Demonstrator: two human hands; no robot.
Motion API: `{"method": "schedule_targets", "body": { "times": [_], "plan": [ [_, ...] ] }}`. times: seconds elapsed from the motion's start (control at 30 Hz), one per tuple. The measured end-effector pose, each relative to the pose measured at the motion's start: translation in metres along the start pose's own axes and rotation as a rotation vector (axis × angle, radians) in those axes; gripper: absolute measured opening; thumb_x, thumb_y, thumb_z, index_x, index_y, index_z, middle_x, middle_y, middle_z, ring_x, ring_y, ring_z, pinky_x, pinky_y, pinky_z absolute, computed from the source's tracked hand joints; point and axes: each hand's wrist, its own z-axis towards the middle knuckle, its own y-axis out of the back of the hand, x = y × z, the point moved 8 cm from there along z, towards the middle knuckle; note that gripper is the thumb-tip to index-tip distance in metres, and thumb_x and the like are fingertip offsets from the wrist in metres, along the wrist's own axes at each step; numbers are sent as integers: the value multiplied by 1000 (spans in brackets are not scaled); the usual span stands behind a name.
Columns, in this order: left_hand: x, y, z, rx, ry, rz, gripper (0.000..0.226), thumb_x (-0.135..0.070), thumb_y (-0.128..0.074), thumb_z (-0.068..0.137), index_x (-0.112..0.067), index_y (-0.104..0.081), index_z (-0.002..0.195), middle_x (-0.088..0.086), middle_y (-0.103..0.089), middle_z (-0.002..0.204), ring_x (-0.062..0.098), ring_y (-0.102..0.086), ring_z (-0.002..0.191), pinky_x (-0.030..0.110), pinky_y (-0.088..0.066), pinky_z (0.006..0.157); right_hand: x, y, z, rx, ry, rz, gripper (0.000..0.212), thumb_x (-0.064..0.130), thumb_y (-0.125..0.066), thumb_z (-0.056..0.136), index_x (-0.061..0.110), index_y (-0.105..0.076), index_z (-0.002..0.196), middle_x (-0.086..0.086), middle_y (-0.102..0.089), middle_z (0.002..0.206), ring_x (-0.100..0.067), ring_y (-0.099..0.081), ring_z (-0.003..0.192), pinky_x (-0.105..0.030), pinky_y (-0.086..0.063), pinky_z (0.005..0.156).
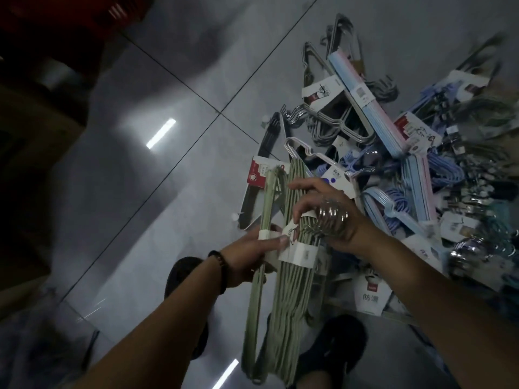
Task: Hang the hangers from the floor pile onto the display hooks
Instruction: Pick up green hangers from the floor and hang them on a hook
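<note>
Two bundles of pale green hangers (289,290), each banded with a white paper label, hang between my hands above the floor. My left hand (252,248) grips the left bundle at its label. My right hand (323,209) curls its fingers round the right bundle near its silver metal hooks (331,217), which lie against my palm. On the tiled floor to the right lies the pile of packaged hangers (393,141): blue, pink, grey, black and white ones. No display hooks are in view.
Grey glossy floor tiles (168,169) stretch to the left, reflecting ceiling lights. My dark shoes (334,349) stand right under the bundles, next to the pile. Dark furniture and a red object (56,21) fill the upper left corner.
</note>
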Motion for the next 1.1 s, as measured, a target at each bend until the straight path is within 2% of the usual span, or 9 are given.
{"method": "schedule_targets", "body": {
  "times": [0.1, 0.23, 0.3, 0.4, 0.5, 0.57, 0.67, 0.87, 1.1],
  "plan": [
    [17, -4, 9, 43, -21, -166, 64, -58, -65, 92, -23, -56, 145, 14, -68, 137, 39, -65, 119, 47, -60, 96, 6, -3, -5, 29, 8, 40, 29, 22, -80, 75, 9, -72, 100, -7, -55, 142, -12, -60, 120, -29, -51, 98],
    [31, -5, 8, 96, -13, -203, 72, -62, -67, 90, -19, -57, 146, 26, -60, 143, 41, -58, 121, 57, -45, 112, -9, -11, -20, 16, -87, 11, 35, 0, -71, 89, 9, -66, 122, 20, -49, 112, 5, -45, 123, 6, -36, 87],
    [31, -1, 5, 24, 9, -213, 67, -60, -71, 89, -13, -63, 136, 22, -71, 124, 32, -69, 103, 47, -57, 96, 0, -15, -23, 105, -29, -85, 31, 23, -70, 90, 31, -66, 120, 16, -55, 133, 6, -48, 129, -19, -41, 112],
    [26, 11, -6, -32, -25, -220, 69, -51, -75, 83, -9, -63, 137, 13, -74, 114, 25, -72, 91, 40, -62, 82, -47, -17, -41, 278, -342, -278, 57, 18, -65, 100, 11, -43, 152, -4, -43, 152, -16, -43, 130, -50, -29, 121],
    [4, 7, -23, -50, -116, -180, 48, -37, -71, 86, -13, -68, 128, 15, -75, 111, 24, -73, 87, 37, -62, 75, -66, 14, -71, 37, -444, -142, 65, 37, -71, 93, 22, -46, 152, -9, -47, 155, -30, -46, 142, -42, -38, 119],
    [-17, -4, -41, -62, -171, -138, 44, -34, -71, 87, -15, -68, 126, 16, -75, 110, 24, -72, 87, 36, -61, 74, -71, 37, -90, -202, -604, 249, 36, 34, -67, 92, 15, -71, 122, -15, -70, 128, -36, -66, 117, -45, -51, 106],
    [-54, -31, -76, -79, -264, -15, 52, -37, -74, 86, -12, -66, 131, 22, -74, 120, 30, -71, 96, 41, -61, 79, -49, 75, -122, -587, -837, 753, 33, 40, -52, 105, 14, -71, 107, -14, -78, 107, -36, -72, 102, -46, -55, 85],
    [-142, -123, -175, -240, -399, 114, 44, -23, -86, 84, -12, -69, 123, 13, -80, 109, 33, -77, 99, 51, -63, 85, 182, 216, -150, -602, -380, -95, 24, 47, -57, 102, 29, -71, 111, 13, -74, 100, -6, -70, 92, -27, -55, 75],
    [-261, -300, -342, -178, -592, 233, 45, -15, -86, 81, -14, -65, 121, 12, -79, 111, 28, -78, 97, 39, -62, 71, 401, 312, -188, -525, -418, -478, 50, 53, -53, 101, 20, -50, 138, -10, -68, 122, -28, -67, 102, -40, -57, 85]
  ]
}}
